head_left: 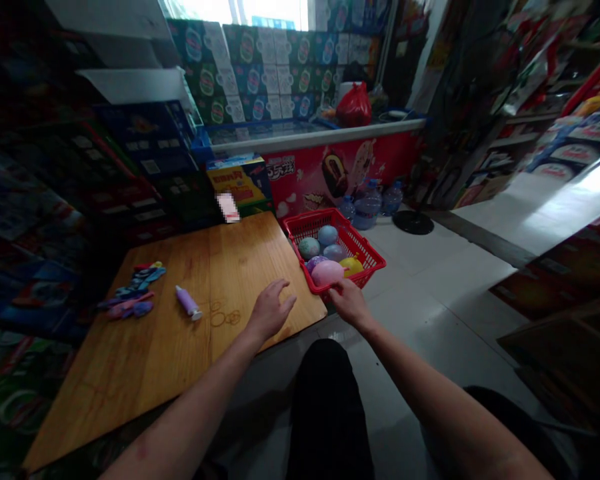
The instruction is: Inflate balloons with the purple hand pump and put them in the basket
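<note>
pink balloon (327, 273): in the red basket (360, 245), near end, plump, tied tip pointing right. right grip (350, 301): at the basket's near rim, just below the balloon, fingers curled in; cannot tell whether they pinch the rim, the balloon or nothing. left grip (271, 310): spread, thumb well apart from the fingers, nothing held, above the near edge of the wooden surface (240, 247).

placement, judged: basket sits just beside the surface's right edge, probably to be within easy reach of the right arm; its walls presumably keep light, round things from rolling off. blue balloon (327, 235), green-speckled balloon (309, 248), purple balloon (316, 263) and yellow balloon (351, 267) share it (what carries the basket is hidden from this view). purple pump (188, 303) lies on its side, rubber bands (233, 317) near it, limp balloons (135, 293) heaped farther left; likely set apart so that each can be picked up singly.

around: water bottles (367, 205) and a round black base (413, 222) stand on the floor beyond the basket, yellow box (237, 183) behind the surface. in the way: high basket rim at the right grip; the dark-clad knee (330, 393) takes up the space below both arms.
</note>
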Demonstrator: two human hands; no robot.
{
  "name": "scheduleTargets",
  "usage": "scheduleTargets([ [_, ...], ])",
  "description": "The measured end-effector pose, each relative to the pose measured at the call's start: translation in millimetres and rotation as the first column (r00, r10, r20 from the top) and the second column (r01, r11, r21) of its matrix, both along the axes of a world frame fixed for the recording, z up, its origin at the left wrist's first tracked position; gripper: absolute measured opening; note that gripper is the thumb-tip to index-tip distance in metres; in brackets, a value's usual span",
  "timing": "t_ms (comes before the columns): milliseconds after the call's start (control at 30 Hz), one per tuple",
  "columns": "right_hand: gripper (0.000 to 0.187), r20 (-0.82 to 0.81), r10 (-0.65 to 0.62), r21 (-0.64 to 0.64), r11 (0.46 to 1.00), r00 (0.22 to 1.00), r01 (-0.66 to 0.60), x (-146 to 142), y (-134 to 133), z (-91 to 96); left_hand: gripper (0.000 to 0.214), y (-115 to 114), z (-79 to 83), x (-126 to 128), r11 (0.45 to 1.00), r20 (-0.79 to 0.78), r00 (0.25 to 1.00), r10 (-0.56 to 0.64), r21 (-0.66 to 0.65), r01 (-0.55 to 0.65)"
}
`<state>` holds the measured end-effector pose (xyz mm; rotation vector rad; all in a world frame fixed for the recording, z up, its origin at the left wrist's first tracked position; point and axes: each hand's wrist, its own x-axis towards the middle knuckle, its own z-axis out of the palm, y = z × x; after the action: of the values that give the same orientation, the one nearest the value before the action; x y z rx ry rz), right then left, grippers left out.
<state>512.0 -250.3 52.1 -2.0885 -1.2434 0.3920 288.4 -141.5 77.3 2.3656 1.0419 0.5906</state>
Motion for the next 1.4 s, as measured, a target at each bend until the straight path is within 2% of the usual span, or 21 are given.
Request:
scheduleTargets([
  [167,0.021,-0.037,0.115,0.002,0.993,0.993,-0.115,-74,-58,0.8,0.041,-35,1.8,-81,0.992,0.051,0.991,0.126,-0.02,-0.126],
  [233,0.021,-0.033,0.159,-0.024,0.987,0.987,-0.16,-100,-82,-6.3,0.043,-47,-5.0,-120,0.984,0.043,0.984,0.174,-0.034,-0.173],
  [300,0.028,0.07,0.229,-0.111,0.969,0.971,-0.22,-122,-102,-15.9,0.044,-58,-15.9,-160,0.974,0.018,0.975,0.222,-0.048,-0.221],
  [400,0.045,0.252,0.258,-0.175,0.96,0.933,-0.218,-144,-118,-27.6,0.047,-72,-35.0,-223,0.95,-0.023,0.951,0.31,-0.03,-0.31],
  [533,0.046,0.313,0.218,-0.198,0.967,0.924,-0.161,-156,-120,-31.4,0.048,-92,-52.4,-307,0.904,-0.108,0.897,0.428,0.053,-0.425],
  [600,0.047,0.333,0.21,-0.199,0.969,0.919,-0.149,-159,-119,-32.1,0.047,-105,-55.7,-345,0.871,-0.215,0.844,0.491,0.133,-0.473],
  [700,0.047,0.367,0.204,-0.208,0.969,0.907,-0.134,-163,-121,-34.5,0.046,-130,-57.8,-394,0.784,-0.385,0.684,0.619,0.249,-0.569],
  [767,0.048,0.387,0.187,-0.214,0.971,0.903,-0.109,-165,-125,-34.0,0.047,-147,-59.6,-416,0.736,-0.437,0.6,0.67,0.282,-0.616],
  [867,0.05,0.419,0.154,-0.192,0.978,0.895,-0.078,-167,-132,-26.0,0.05,-169,-63.5,-433,0.705,-0.44,0.565,0.698,0.291,-0.646],
  [967,0.051,0.457,0.161,-0.151,0.983,0.875,-0.102,-167,-142,-15.1,0.053,-181,-66.2,-434,0.682,-0.434,0.542,0.719,0.292,-0.671],
  [1033,0.05,0.474,0.202,-0.167,0.976,0.857,-0.137,-168,-148,-13.3,0.054,-183,-67.2,-431,0.673,-0.436,0.533,0.725,0.287,-0.682],
  [1133,0.053,0.489,0.238,-0.238,0.962,0.839,-0.135,-171,-155,-22.3,0.054,-182,-68.8,-429,0.665,-0.431,0.529,0.731,0.272,-0.696],
  [1300,0.058,0.522,0.152,-0.247,0.969,0.839,-0.022,-181,-152,-41.0,0.051,-182,-69.9,-421,0.656,-0.407,0.53,0.744,0.293,-0.696],
  [1400,0.057,0.539,0.152,-0.236,0.972,0.828,-0.025,-186,-148,-42.7,0.042,-184,-63.8,-399,0.702,-0.335,0.622,0.708,0.235,-0.672],
])
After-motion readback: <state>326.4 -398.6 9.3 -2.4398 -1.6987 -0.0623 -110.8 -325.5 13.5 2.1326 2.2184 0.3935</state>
